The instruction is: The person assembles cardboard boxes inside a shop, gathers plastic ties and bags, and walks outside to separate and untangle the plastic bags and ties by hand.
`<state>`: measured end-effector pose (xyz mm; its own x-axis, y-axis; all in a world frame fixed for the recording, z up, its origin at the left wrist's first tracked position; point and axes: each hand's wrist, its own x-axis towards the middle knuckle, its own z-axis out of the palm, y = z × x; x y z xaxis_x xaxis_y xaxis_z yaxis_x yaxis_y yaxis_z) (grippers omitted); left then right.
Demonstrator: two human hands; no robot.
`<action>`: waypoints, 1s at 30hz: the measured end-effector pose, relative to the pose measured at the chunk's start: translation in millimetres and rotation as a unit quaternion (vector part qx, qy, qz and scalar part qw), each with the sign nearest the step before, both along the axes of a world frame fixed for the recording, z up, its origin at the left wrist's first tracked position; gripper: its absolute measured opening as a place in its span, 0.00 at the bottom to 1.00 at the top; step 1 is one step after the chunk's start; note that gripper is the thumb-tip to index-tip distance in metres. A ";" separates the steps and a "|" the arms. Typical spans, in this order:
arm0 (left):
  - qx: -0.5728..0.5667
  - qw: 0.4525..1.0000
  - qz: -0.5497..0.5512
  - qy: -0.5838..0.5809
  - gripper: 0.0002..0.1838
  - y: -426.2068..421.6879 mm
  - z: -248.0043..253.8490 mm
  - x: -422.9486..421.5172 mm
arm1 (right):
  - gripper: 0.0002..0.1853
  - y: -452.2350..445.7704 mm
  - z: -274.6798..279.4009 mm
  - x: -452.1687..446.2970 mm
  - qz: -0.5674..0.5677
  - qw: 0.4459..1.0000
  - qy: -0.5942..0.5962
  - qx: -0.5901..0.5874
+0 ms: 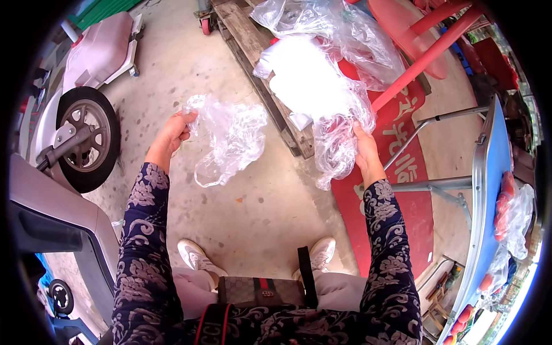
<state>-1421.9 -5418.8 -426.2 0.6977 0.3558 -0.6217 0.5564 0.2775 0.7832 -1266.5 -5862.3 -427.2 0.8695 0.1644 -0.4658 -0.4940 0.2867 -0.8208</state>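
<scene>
My left hand [172, 133] pinches one edge of a thin clear plastic bag [230, 138], which hangs crumpled over the concrete floor with a handle loop dangling low. On the other side, my right hand [365, 148] is closed on a bunched clear plastic bag [336, 150]. That bunch lies against a glaring white bundle [316, 75] on a wooden pallet [238, 26]. Whether the bunch and the white bundle are joined, I cannot tell. More clear plastic sheeting [368, 52] spreads behind them, beside a red stool's leg [425, 60].
A scooter's front wheel [86, 138] stands at left, with a pinkish plastic tank [100, 49] beyond it. A red mat with white characters [397, 213] lies at right. Past it, a blue folding table [489, 190] holds bagged red items [506, 207].
</scene>
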 end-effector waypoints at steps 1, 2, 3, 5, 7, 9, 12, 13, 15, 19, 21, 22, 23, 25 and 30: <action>-0.007 1.000 0.012 -0.002 0.02 4.3 -2.5 -4.1 | 0.17 -3.9 0.1 -0.1 0.003 1.000 0.004 0.006; -0.015 1.000 0.005 -0.004 0.01 8.0 -5.1 -8.5 | 0.18 -6.0 0.4 -0.2 0.009 1.000 0.009 0.012; -0.023 1.000 -0.004 -0.006 0.01 8.1 -2.8 -11.4 | 0.17 -8.3 0.6 -0.1 0.029 0.999 0.025 0.021; -0.039 0.999 -0.029 -0.014 0.03 4.7 -0.7 -8.0 | 0.18 -8.2 -6.0 1.7 0.046 0.998 0.024 0.028; -0.057 0.996 -0.058 -0.020 0.04 -6.8 6.2 -4.1 | 0.17 -9.0 -0.8 -2.4 0.076 0.997 0.005 0.019; -0.069 0.995 -0.076 -0.015 0.05 -20.5 13.7 2.0 | 0.18 0.1 10.6 -8.9 0.093 0.995 0.006 0.033; -0.116 0.988 -0.091 -0.051 0.06 -48.0 29.3 11.8 | 0.22 16.0 27.1 -18.1 0.160 0.986 -0.044 -0.023; -0.138 0.984 -0.094 -0.068 0.07 -59.2 35.5 13.7 | 0.24 24.2 31.0 -22.8 0.184 0.979 -0.065 -0.051; -0.183 0.977 -0.087 -0.068 0.07 -81.7 51.4 16.7 | 0.32 37.8 31.8 -27.2 0.303 0.944 -0.108 -0.076; -0.227 0.965 -0.100 -0.081 0.08 -123.3 49.8 20.7 | 0.51 83.2 47.2 -68.0 0.370 0.892 -0.258 -0.014; -0.241 0.968 -0.044 -0.054 0.08 -148.1 46.3 21.8 | 0.44 107.2 45.8 -92.9 0.283 0.899 -0.333 -0.028; -0.247 0.968 -0.015 -0.039 0.08 -153.5 39.9 21.6 | 0.38 110.0 42.8 -93.6 0.303 0.904 -0.285 -0.098; -0.314 0.941 -0.097 -0.080 0.06 -142.6 28.6 17.1 | 0.32 111.7 40.1 -92.9 0.321 0.902 -0.236 -0.168; -0.207 0.964 -0.139 -0.092 0.09 -131.1 41.2 18.4 | 0.12 119.5 18.3 -93.8 0.232 0.924 -0.243 -0.185; -0.005 0.994 -0.106 -0.034 0.26 -77.7 25.7 9.1 | 0.12 88.7 1.1 -50.0 0.067 0.989 0.048 0.119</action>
